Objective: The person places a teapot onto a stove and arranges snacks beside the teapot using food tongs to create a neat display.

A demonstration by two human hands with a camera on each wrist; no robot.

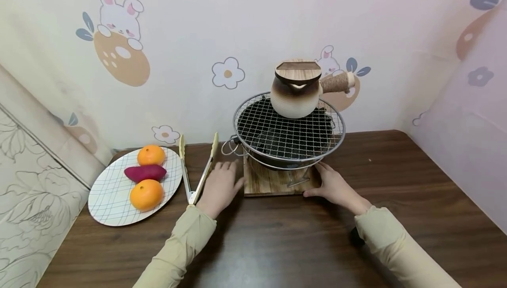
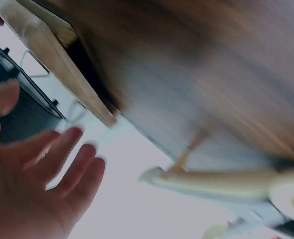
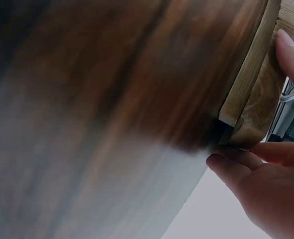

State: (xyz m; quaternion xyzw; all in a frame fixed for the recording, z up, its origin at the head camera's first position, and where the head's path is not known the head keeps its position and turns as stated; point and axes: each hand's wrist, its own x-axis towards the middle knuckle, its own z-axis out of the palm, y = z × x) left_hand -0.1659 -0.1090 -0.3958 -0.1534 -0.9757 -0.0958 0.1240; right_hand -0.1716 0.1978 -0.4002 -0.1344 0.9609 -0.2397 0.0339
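Observation:
A wooden board (image 1: 259, 184) lies on the table under a round black grill (image 1: 277, 163) topped by a wire mesh (image 1: 289, 140). On the mesh stands a clay teapot (image 1: 295, 101) with a wooden lid and a rope-wrapped side handle. My right hand (image 1: 334, 187) holds the board's right front corner, thumb along the front edge, fingers at the side; the right wrist view shows the board (image 3: 253, 82) between them. My left hand (image 1: 219, 187), fingers extended, is just left of the board, apart from it in the left wrist view. Beside that hand lie spread tongs (image 1: 192, 195).
At the left, a white checked plate (image 1: 108, 195) bears two oranges (image 1: 146, 195) and a purple sweet potato (image 1: 145, 173). The patterned wall (image 1: 190, 28) stands behind the table (image 1: 261, 239). A small dark object (image 1: 357, 237) shows partly beside the right sleeve.

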